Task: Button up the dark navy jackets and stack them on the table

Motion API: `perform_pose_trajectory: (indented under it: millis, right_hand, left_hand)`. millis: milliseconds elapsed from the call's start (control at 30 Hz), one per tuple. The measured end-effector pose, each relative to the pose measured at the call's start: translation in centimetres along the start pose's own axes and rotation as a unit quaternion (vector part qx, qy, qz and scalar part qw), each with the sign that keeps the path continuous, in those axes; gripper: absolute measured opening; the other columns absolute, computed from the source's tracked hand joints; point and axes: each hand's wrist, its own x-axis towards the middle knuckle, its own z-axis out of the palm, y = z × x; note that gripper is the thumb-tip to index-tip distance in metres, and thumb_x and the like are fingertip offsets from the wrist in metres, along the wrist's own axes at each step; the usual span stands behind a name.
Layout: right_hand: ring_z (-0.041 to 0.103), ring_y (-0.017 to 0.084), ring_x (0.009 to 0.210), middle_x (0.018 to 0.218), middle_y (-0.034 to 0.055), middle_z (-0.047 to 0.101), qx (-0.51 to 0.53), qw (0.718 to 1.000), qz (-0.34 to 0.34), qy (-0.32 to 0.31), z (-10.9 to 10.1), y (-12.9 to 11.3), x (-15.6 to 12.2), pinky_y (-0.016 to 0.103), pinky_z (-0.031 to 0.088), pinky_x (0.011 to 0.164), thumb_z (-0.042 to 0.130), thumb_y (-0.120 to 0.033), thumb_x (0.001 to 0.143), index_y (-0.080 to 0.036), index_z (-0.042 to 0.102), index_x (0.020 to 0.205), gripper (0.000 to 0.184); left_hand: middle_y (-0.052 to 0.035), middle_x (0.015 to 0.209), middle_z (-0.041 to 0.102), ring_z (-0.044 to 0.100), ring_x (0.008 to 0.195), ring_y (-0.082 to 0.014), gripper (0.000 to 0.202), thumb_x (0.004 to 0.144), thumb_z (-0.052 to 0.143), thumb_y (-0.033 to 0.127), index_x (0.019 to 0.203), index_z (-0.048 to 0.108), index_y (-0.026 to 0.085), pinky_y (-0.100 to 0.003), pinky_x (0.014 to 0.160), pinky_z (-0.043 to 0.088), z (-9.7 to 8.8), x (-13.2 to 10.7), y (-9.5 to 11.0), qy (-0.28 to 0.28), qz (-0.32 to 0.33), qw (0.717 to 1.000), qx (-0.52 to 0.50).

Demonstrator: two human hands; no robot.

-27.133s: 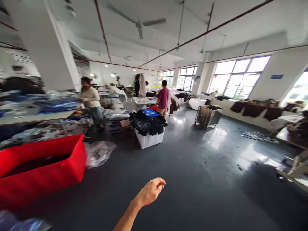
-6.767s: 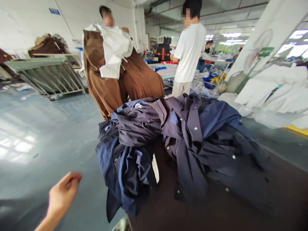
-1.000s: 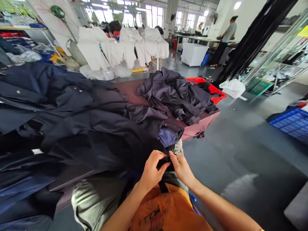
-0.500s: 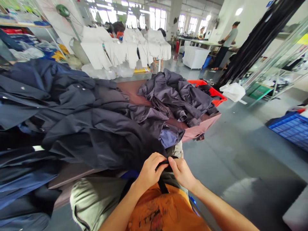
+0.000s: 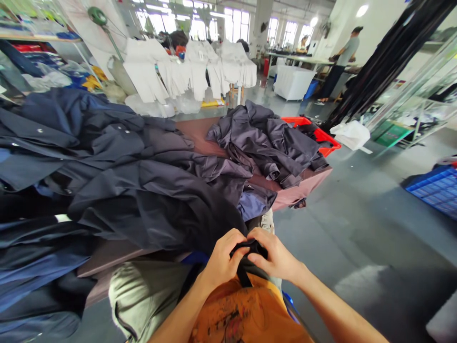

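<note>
My left hand (image 5: 227, 253) is closed on a bunched edge of black fabric (image 5: 254, 247), thumb below and fingers above. From the other side, my right hand (image 5: 274, 256) curls round the same fabric, its thumb underneath and its fingertips close to those of my left hand. A black strap (image 5: 244, 276) hangs below them over the orange apron (image 5: 250, 309). Just beyond the hands lies a large dark jacket (image 5: 157, 200) with metal snaps, spread on the table. Whether the held fabric belongs to it is hidden.
More dark garments (image 5: 264, 138) are heaped on the brown-covered table (image 5: 198, 131). Behind them stands a red crate (image 5: 335, 145); a blue crate (image 5: 435, 188) is on the floor at right. White garments (image 5: 200, 66) hang at the back, and a person (image 5: 344, 57) stands farther off.
My right hand has shifted its grip, its fingers now arched over the fabric and its thumb lower. My left hand keeps its hold. The view has shifted slightly.
</note>
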Motion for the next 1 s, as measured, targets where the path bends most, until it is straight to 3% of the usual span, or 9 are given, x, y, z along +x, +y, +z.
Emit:
perform_pose_trajectory:
  millis: [133, 267, 400, 600, 667, 733, 867, 933, 1000]
  right_hand:
    - [0.058, 0.017, 0.083, 0.092, 0.0033, 0.063, 0.02, 0.997, 0.071, -0.018, 0.6, 0.3, 0.0, 0.029, 0.045, 0.075, 0.058, -0.038, 0.096, -0.019, 0.059, 0.104, 0.021]
    - [0.052, 0.013, 0.073, 0.082, -0.0011, 0.06, 0.077, 0.987, 0.128, -0.067, 0.2, 1.0, 0.4, 0.025, 0.041, 0.066, 0.062, -0.05, 0.093, -0.019, 0.063, 0.099, 0.031]
    - [0.046, 0.012, 0.066, 0.075, -0.0017, 0.06, 0.024, 0.983, 0.144, -0.113, -0.8, 1.7, 0.9, 0.025, 0.035, 0.061, 0.066, -0.062, 0.087, -0.016, 0.066, 0.096, 0.046]
    - [0.048, 0.013, 0.062, 0.069, 0.0018, 0.061, -0.112, 0.979, 0.069, -0.154, 0.3, 3.1, 0.4, 0.028, 0.028, 0.059, 0.053, -0.066, 0.094, -0.016, 0.066, 0.083, 0.052]
    - [0.049, 0.014, 0.061, 0.069, 0.0026, 0.062, -0.145, 0.978, 0.037, -0.146, 1.0, 3.5, 0.3, 0.029, 0.029, 0.06, 0.048, -0.059, 0.1, -0.017, 0.064, 0.08, 0.049]
    - [0.049, 0.014, 0.061, 0.068, 0.0022, 0.061, -0.149, 0.98, 0.009, -0.131, 1.4, 3.7, 0.3, 0.03, 0.031, 0.062, 0.044, -0.049, 0.104, -0.018, 0.062, 0.078, 0.044]
    - [0.049, 0.014, 0.064, 0.066, 0.0003, 0.056, -0.091, 0.992, -0.014, -0.081, 0.5, 3.4, 0.0, 0.029, 0.036, 0.063, 0.046, -0.038, 0.102, -0.02, 0.052, 0.07, 0.037]
    - [0.048, 0.015, 0.063, 0.062, -0.0001, 0.051, -0.063, 0.996, -0.017, -0.061, 0.1, 2.8, -0.7, 0.03, 0.038, 0.061, 0.046, -0.038, 0.1, -0.022, 0.045, 0.064, 0.039]
    - [0.052, 0.018, 0.063, 0.062, 0.0019, 0.051, -0.049, 0.998, 0.001, -0.035, 0.1, 2.1, -1.6, 0.033, 0.043, 0.06, 0.046, -0.043, 0.098, -0.024, 0.047, 0.063, 0.041]
  left_hand:
    - [-0.0023, 0.086, 0.057, 0.056, 0.079, -0.0148, 0.012, 0.1, 0.046, 0.022, 0.091, 0.054, 0.019, -0.026, 0.072, 0.043, 0.2, -0.1, -0.2, -0.01, -0.012, 1.0, -0.011]
    - [-0.0024, 0.086, 0.057, 0.054, 0.08, -0.0153, 0.016, 0.099, 0.047, 0.026, 0.089, 0.055, 0.018, -0.027, 0.073, 0.041, 0.5, 0.1, -0.3, -0.026, -0.037, 0.998, -0.039]
    - [-0.0008, 0.083, 0.059, 0.053, 0.079, -0.015, 0.017, 0.096, 0.053, 0.03, 0.085, 0.057, 0.017, -0.026, 0.074, 0.04, 0.2, 0.9, -0.4, -0.071, -0.117, 0.988, -0.077]
    - [0.003, 0.073, 0.061, 0.052, 0.071, -0.0133, 0.019, 0.087, 0.063, 0.033, 0.079, 0.065, 0.016, -0.023, 0.066, 0.039, -1.1, 2.2, -1.8, -0.232, -0.256, 0.936, -0.063]
    - [0.0028, 0.071, 0.062, 0.053, 0.067, -0.0134, 0.018, 0.086, 0.063, 0.031, 0.078, 0.068, 0.016, -0.023, 0.063, 0.039, -1.4, 2.1, -1.9, -0.244, -0.248, 0.938, -0.009]
    - [0.0007, 0.074, 0.066, 0.058, 0.069, -0.0152, 0.017, 0.087, 0.063, 0.03, 0.079, 0.07, 0.017, -0.024, 0.065, 0.042, -1.8, 2.2, -1.5, -0.237, -0.202, 0.949, 0.058]
    - [-0.0024, 0.09, 0.072, 0.066, 0.081, -0.0175, 0.022, 0.096, 0.055, 0.034, 0.095, 0.072, 0.02, -0.026, 0.076, 0.05, -3.3, 6.0, -1.2, -0.231, -0.111, 0.966, 0.042]
    - [-0.0033, 0.094, 0.073, 0.067, 0.085, -0.018, 0.03, 0.1, 0.046, 0.035, 0.099, 0.071, 0.019, -0.028, 0.081, 0.052, -3.4, 9.4, -1.7, -0.189, -0.123, 0.974, 0.017]
    - [-0.0075, 0.101, 0.073, 0.068, 0.092, -0.0214, 0.029, 0.099, 0.047, 0.034, 0.102, 0.07, 0.017, -0.034, 0.088, 0.054, -2.3, 12.2, -2.2, -0.143, -0.149, 0.977, 0.051]
